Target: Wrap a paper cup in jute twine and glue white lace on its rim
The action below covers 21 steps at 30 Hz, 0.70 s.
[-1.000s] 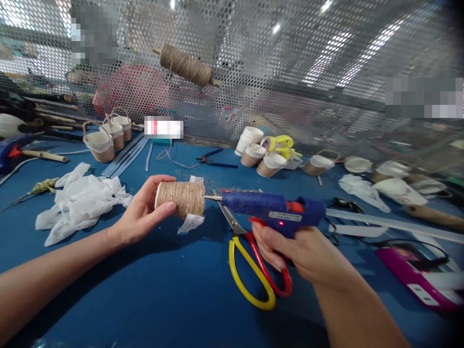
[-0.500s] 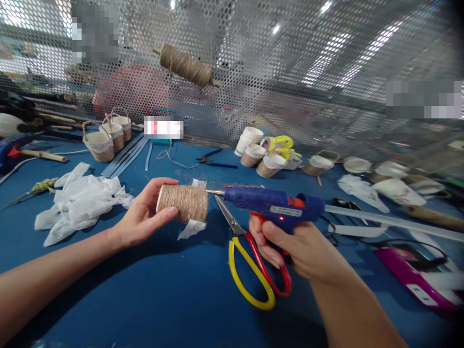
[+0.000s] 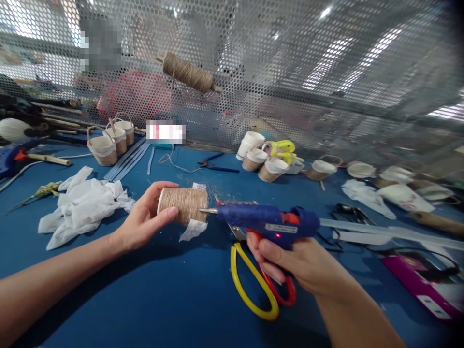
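Note:
My left hand [image 3: 147, 216] grips a paper cup wrapped in jute twine [image 3: 183, 205], which lies on its side in the air with its end toward the right. White fabric strips [image 3: 194, 230] stick out at that end, above and below. In my right hand [image 3: 286, 256] is a blue hot glue gun [image 3: 253, 218] with a small red light lit. Its metal nozzle points left and meets the twine near the cup's right end. A clear glue stick [image 3: 362, 231] trails from the gun's back. Scissors with yellow and red handles [image 3: 253, 285] lie beneath the gun, partly hidden by it.
White fabric scraps [image 3: 85, 208] lie at the left. Small twine-wrapped buckets [image 3: 103, 151] stand at the back left, others at the back right. Pliers [image 3: 217, 165] lie mid-table, a purple power strip [image 3: 416, 285] at the right. A twine roll [image 3: 187, 72] hangs before the mesh.
The glue gun has moved down and slightly left, so its nozzle went from the cup's upper right edge to lower on the twine. My left hand keeps its hold on the cup.

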Available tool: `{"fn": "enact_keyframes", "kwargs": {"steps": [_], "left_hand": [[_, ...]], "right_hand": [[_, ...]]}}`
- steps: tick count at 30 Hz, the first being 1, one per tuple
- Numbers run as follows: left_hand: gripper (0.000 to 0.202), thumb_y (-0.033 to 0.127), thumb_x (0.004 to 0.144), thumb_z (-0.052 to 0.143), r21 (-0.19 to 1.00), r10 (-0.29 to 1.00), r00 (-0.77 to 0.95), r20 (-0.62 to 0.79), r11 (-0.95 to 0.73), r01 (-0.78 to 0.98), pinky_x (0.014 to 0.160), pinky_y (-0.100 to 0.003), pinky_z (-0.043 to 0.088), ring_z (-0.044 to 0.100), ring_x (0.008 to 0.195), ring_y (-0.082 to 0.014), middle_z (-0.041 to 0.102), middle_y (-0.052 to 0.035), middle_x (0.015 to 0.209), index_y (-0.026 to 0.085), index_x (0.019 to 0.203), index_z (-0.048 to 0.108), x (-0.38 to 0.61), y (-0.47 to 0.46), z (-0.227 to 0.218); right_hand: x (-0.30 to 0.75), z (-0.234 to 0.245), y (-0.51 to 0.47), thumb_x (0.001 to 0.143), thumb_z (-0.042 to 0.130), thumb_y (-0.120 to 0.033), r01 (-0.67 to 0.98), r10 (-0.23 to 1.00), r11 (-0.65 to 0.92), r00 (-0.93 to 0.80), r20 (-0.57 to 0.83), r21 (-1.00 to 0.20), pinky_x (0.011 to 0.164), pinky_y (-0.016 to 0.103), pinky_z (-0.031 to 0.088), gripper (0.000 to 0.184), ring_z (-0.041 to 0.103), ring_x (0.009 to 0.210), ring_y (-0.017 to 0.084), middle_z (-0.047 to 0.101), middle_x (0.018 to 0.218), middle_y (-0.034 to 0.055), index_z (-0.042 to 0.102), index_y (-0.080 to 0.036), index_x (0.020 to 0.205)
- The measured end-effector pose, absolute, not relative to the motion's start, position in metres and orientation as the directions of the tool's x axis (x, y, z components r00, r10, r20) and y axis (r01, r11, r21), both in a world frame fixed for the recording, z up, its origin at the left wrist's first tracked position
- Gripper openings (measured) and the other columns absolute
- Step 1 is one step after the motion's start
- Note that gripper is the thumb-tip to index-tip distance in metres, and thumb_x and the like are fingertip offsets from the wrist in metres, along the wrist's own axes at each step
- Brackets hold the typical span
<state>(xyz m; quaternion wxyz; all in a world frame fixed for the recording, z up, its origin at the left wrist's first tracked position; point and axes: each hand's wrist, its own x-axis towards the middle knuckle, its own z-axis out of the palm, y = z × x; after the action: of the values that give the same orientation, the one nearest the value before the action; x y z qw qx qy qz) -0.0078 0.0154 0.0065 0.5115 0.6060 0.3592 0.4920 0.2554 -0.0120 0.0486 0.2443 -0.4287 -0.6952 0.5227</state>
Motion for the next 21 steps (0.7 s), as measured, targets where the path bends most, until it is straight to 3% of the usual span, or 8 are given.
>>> {"fn": "enact_keyframes", "kwargs": {"steps": [7, 21], "left_hand": [[0.038, 0.037, 0.075, 0.060, 0.967, 0.926, 0.281, 0.253, -0.245, -0.066, 0.061, -0.025, 0.046, 0.053, 0.071, -0.0139, 0.055, -0.0025, 0.085, 0.022, 0.106, 0.043, -0.0084, 0.0134, 0.0045], [0.038, 0.035, 0.076, 0.059, 0.976, 0.933, 0.290, 0.215, -0.199, -0.083, 0.064, -0.025, 0.046, 0.054, 0.075, -0.0139, 0.055, -0.0024, 0.086, 0.020, 0.106, 0.042, -0.0078, 0.0147, 0.0060]], "right_hand": [[0.2548, 0.0508, -0.0097, 0.080, 0.051, -0.053, 0.252, 0.861, 0.058, -0.502, -0.079, -0.966, 0.034, 0.019, 0.028, 0.036, 0.033, 0.033, 0.005, 0.040, 0.042, -0.0082, 0.049, -0.018, 0.076], [0.2513, 0.0518, -0.0090, 0.082, 0.051, -0.052, 0.269, 0.883, 0.065, -0.465, -0.071, -0.961, 0.035, 0.020, 0.028, 0.035, 0.035, 0.034, 0.005, 0.041, 0.044, -0.0077, 0.049, -0.017, 0.076]]}}
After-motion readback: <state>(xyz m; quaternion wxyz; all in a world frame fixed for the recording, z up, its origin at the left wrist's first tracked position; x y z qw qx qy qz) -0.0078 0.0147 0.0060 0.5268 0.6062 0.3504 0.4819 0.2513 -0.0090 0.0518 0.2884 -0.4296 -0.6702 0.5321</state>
